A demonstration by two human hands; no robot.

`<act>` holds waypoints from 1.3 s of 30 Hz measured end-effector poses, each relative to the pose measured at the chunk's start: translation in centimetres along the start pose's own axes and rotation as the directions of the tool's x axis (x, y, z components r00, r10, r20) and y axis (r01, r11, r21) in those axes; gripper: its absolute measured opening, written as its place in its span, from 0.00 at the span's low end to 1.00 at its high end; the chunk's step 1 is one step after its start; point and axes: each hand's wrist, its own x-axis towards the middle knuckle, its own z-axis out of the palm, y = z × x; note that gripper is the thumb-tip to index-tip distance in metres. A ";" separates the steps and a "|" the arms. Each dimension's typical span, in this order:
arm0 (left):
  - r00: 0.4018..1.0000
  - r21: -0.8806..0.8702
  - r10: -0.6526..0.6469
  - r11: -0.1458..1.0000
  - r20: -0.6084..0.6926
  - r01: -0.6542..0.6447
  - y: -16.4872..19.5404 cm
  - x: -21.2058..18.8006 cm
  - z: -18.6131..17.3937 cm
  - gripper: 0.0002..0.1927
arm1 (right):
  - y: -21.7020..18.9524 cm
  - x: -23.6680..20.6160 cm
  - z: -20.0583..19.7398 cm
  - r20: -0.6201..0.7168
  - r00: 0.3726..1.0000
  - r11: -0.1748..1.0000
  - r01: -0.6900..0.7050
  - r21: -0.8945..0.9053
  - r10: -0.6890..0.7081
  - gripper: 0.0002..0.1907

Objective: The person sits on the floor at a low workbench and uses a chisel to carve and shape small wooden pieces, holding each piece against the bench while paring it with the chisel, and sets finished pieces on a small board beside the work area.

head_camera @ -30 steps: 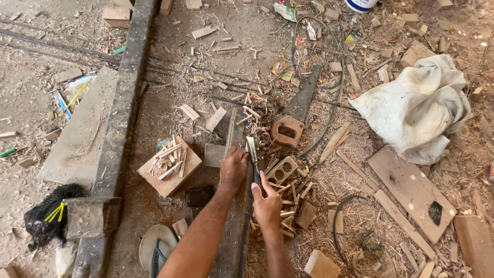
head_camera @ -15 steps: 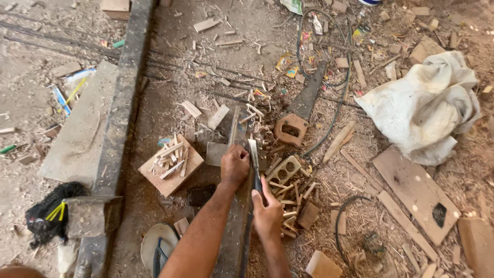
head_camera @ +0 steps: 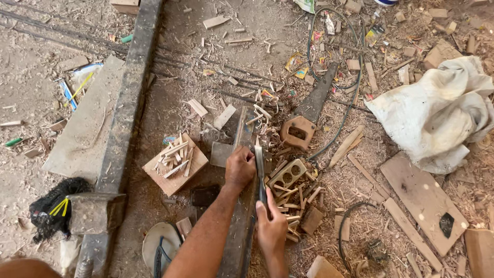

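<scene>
Both hands sit much as before. Left hand (head_camera: 240,167), fingers curled, presses on the long dark wooden plank (head_camera: 237,242) lying on the littered floor. Right hand (head_camera: 271,226), arm bent back, grips the handle of a flat metal chisel (head_camera: 259,164), blade along the plank's right edge.

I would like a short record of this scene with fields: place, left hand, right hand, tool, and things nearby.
place: dirt floor strewn with wood chips
left hand: presses on long dark wooden plank
right hand: grip closed on handle of flat metal chisel
tool: blade lies along the plank's right edge
nearby: handsaw with brown wooden handle; square board piled with small sticks; crumpled white cloth
</scene>
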 end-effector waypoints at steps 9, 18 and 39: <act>0.994 0.032 0.094 0.995 -0.055 -0.093 1.8 -0.5 -0.7 0.06 | -2.1 2.3 -1.4 0.081 0.962 0.789 -0.262 0.555 0.262 0.28; 0.978 0.130 0.180 0.977 -0.104 -0.166 1.5 -0.7 0.1 0.05 | 0.3 0.2 -1.2 -0.005 0.988 0.980 -0.150 0.130 0.152 0.28; 0.996 0.030 0.038 0.999 -0.081 -0.036 1.1 0.1 -0.2 0.08 | -2.6 -3.5 -0.6 -0.032 0.976 0.963 -0.220 -0.154 0.218 0.30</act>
